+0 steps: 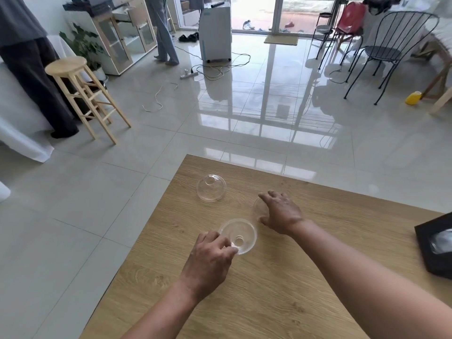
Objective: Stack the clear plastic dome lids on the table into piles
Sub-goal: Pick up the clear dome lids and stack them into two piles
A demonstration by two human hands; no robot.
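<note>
Head view: your left hand (210, 255) pinches the near lid (241, 237); right hand (281, 212), just beyond it, cups another lid (259, 207), grasp unclear.

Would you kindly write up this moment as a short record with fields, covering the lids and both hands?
surface: wooden table
lids in view: three, all clear
far lid: alone, untouched, dome up
near lid: pinched at its edge by the left hand
right lid: mostly hidden under the right hand, fingers spread over it
piles: none visible yet
table edge: black box at right
</note>
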